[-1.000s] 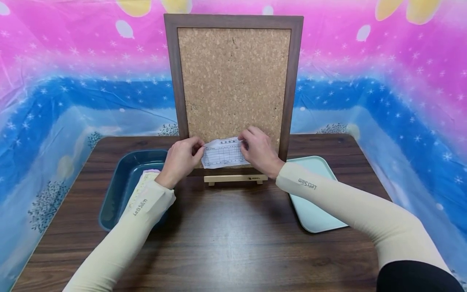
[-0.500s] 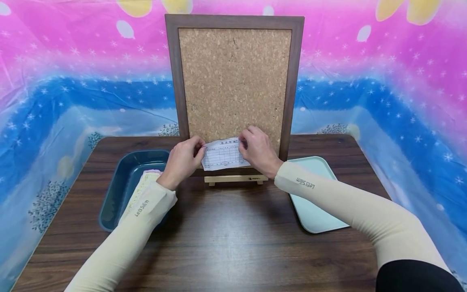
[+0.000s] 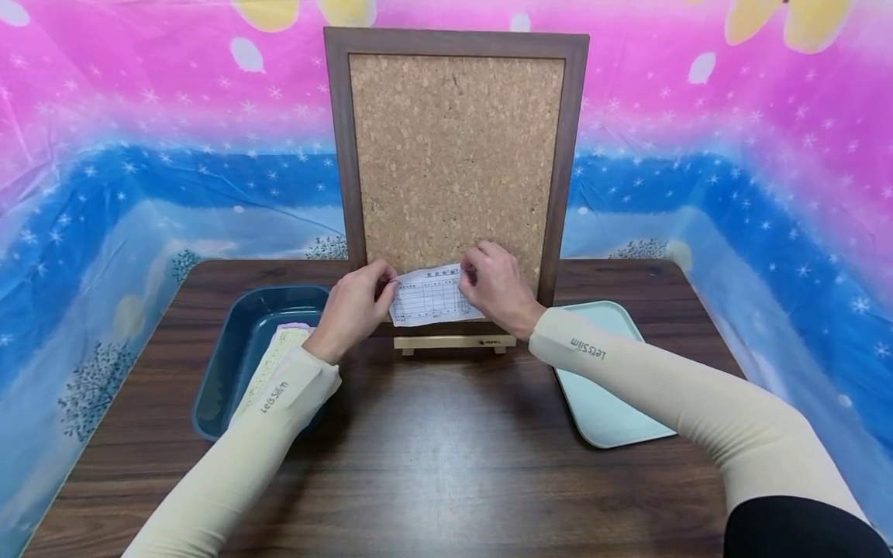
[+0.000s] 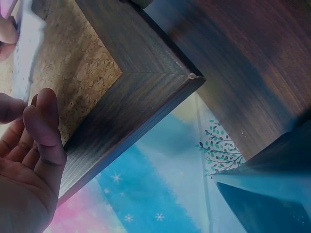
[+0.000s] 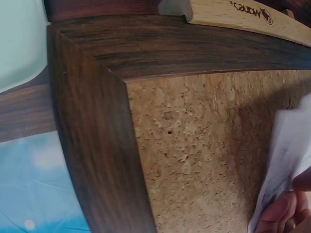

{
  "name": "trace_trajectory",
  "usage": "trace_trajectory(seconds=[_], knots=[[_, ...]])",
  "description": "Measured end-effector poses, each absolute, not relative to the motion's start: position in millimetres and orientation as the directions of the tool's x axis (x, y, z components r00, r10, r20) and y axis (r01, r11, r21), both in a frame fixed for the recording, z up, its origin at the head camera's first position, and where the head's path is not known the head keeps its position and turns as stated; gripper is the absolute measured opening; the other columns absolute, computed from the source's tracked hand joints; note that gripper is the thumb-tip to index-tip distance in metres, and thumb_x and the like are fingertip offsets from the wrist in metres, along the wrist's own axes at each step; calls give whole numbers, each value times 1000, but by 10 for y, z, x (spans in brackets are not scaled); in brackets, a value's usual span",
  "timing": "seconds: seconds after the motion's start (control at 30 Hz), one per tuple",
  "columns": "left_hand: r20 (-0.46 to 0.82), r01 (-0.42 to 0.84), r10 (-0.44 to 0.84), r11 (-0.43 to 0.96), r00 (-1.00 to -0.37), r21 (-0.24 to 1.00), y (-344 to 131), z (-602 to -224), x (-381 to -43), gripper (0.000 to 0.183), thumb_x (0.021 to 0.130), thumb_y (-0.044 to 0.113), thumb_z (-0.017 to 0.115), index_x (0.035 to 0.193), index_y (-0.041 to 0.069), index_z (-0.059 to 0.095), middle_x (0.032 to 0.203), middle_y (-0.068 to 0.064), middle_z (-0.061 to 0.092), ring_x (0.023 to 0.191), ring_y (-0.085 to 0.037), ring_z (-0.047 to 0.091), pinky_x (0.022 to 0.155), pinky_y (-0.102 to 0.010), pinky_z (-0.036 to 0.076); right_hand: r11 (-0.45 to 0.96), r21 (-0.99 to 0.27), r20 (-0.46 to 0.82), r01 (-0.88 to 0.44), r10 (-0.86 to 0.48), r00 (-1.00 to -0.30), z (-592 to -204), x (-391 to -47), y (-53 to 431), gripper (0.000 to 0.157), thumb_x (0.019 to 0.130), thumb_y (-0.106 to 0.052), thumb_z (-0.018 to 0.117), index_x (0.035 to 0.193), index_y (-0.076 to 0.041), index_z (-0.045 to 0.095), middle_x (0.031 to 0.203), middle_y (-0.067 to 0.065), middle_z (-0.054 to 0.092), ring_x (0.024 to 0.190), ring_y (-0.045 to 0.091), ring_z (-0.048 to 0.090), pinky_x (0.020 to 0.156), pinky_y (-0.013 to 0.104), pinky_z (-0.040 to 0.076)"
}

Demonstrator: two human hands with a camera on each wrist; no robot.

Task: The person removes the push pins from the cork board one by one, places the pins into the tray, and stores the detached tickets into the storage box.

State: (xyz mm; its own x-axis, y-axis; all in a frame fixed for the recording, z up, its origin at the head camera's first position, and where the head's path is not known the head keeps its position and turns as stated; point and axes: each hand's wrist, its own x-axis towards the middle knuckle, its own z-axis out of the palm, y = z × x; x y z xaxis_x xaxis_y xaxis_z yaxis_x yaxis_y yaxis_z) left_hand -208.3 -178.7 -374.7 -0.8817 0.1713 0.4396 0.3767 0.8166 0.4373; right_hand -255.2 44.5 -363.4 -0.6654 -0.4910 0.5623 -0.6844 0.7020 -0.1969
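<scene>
A white printed form (image 3: 429, 297), a paper slip with a ruled table, is held up in front of the lower part of a cork board (image 3: 456, 147) in a brown wooden frame. My left hand (image 3: 352, 306) pinches its left edge between thumb and finger. At the upper right edge, my right hand (image 3: 498, 288) pinches it too. In the right wrist view the paper (image 5: 282, 160) stands at an angle to the cork and casts a shadow on it. Whether it touches the cork, I cannot tell. A pale wooden stand (image 3: 453, 342) supports the board.
On the left stands a dark blue tray (image 3: 219, 349) with yellowish patterned paper (image 3: 275, 360) in it, partly behind the left forearm. A pale green tray (image 3: 607, 418) lies on the right under the right forearm. The brown table (image 3: 446, 465) meets a colourful printed backdrop.
The whole head view has shifted slightly to the right. Both hands keep their pinch on the form, which has barely moved against the board.
</scene>
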Motion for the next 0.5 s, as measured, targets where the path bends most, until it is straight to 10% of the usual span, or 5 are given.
trace_trajectory(seconds=[0.5], knots=[[402,336,139,813,-905,476,-1781,-3687,-2053,4,86,23,52,87,19,50,72,8,48,56,-11,45,49,-26,37,577,-201,591,-791,-573,-568,-3617,-2532,563,6,73,-8,56,77,-12,57,78,-6,48,71,5,44,61,20,38]])
